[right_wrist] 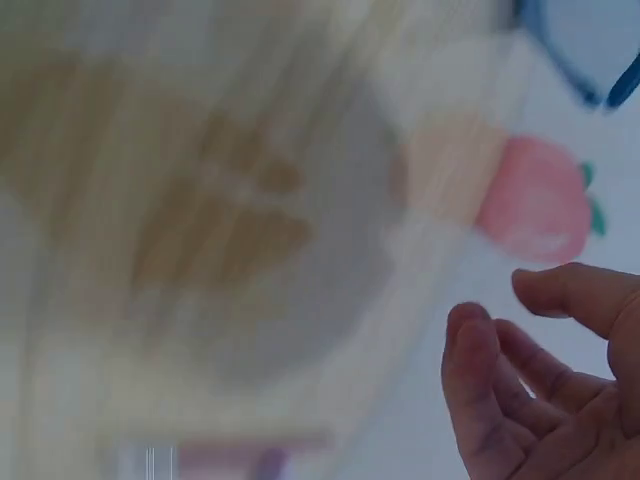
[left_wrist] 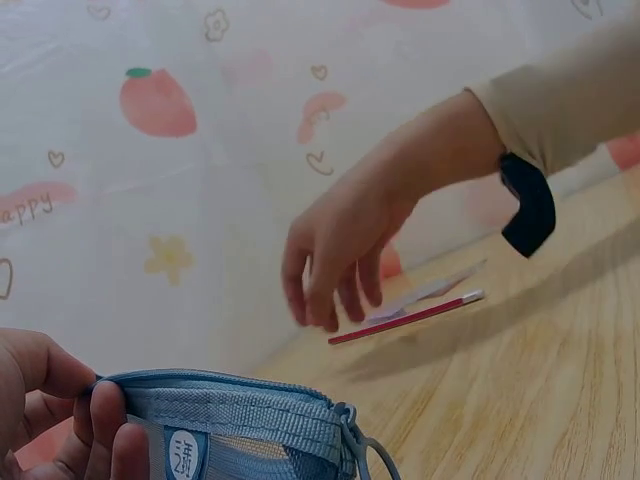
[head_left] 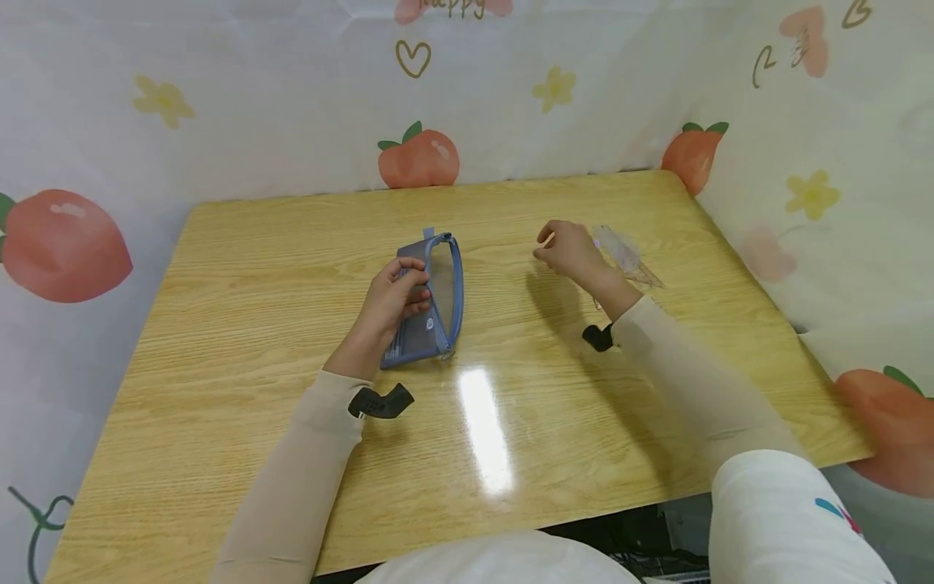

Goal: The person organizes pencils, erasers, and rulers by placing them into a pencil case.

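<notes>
Toward 11 o'clock on the tabletop (head_left: 277,284), a blue pouch (head_left: 417,334) gapes wide, its edge pinched by the left hand (head_left: 392,302). Between 1 and 2 o'clock the right hand (head_left: 575,251) hangs above the tabletop, fingers loosely curved, a narrow gap between thumb and fingertips. Just past it, toward 2 o'clock, lies a clear packet (head_left: 620,250) (the left wrist view shows a slim red stick (left_wrist: 405,321) near it).
</notes>
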Demonstrator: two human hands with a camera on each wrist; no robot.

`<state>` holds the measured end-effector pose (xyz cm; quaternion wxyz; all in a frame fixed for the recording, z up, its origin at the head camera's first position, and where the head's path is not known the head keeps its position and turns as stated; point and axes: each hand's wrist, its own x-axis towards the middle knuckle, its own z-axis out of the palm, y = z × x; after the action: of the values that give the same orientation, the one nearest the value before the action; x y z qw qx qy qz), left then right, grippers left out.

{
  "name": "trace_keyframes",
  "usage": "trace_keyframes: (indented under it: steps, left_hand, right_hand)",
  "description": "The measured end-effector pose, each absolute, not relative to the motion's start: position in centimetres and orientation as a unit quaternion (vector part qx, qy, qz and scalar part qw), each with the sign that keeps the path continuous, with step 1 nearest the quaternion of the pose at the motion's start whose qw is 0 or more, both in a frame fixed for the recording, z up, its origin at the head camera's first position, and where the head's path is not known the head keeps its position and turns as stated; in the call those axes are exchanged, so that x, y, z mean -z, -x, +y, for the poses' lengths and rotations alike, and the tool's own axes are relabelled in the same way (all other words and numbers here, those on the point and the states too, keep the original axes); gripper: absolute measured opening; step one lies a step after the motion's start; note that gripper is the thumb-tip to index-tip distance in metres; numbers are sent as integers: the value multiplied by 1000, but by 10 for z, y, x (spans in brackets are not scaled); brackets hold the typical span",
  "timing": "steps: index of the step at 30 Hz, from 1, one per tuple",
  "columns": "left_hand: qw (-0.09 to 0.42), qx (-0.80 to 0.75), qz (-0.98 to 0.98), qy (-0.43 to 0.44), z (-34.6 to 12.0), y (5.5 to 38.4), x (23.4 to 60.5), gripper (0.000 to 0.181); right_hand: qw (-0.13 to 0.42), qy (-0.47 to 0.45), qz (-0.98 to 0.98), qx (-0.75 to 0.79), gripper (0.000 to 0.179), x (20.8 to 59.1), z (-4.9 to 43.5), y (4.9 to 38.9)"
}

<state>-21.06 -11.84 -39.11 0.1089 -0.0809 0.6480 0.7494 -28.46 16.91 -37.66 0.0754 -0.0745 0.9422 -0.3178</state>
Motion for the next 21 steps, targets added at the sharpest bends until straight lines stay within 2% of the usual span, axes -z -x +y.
trace_keyframes:
  steps: [5, 11, 15, 21]
  left_hand:
    - [107, -748, 650, 83, -122, 211, 390, 8]
    - [105, -749, 648, 85, -123, 211, 388, 8]
    - [102, -752, 645, 86, -123, 211, 390, 8]
    - [98, -752, 646, 83, -122, 210, 390, 8]
  right_hand:
    - [42, 66, 976, 205, 29, 366, 200, 295]
    - [72, 43, 977, 195, 29, 374, 213, 296]
    - [73, 37, 976, 200, 19, 384, 217, 296]
    - [66, 24, 978, 198, 39, 390, 219, 298]
